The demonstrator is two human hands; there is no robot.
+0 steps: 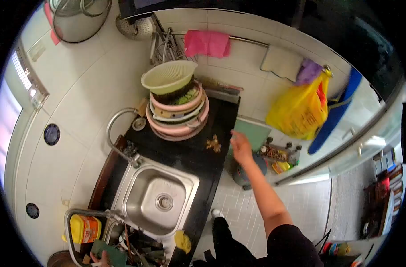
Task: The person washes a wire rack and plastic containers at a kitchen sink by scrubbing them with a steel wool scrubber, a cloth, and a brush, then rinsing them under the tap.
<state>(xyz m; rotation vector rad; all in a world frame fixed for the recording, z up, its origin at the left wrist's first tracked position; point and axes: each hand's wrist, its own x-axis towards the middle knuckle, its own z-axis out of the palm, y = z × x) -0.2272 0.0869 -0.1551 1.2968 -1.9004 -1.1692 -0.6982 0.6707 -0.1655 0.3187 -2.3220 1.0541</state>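
Right hand [241,147] is hanging half open, holding nothing seen | left hand [103,260] is gripping green board [115,255], likely stiff, by its edge | ginger [213,143] is lying on black counter [185,151], looking light, bumpy; pinch its middle

wht tiled wall [78,84], blk counter [185,155] (pale flr [310,196])

All in black but for the footwear: a person [296,256] wears a short-sleeved top [301,247], its plain sleeve [283,235] ending in a curved hem — forearm [267,196] and right hand [241,147] bare below it. Black trousers [221,236] taper toward a small whitish shoe [217,214] — its finer details too small to make out from here.
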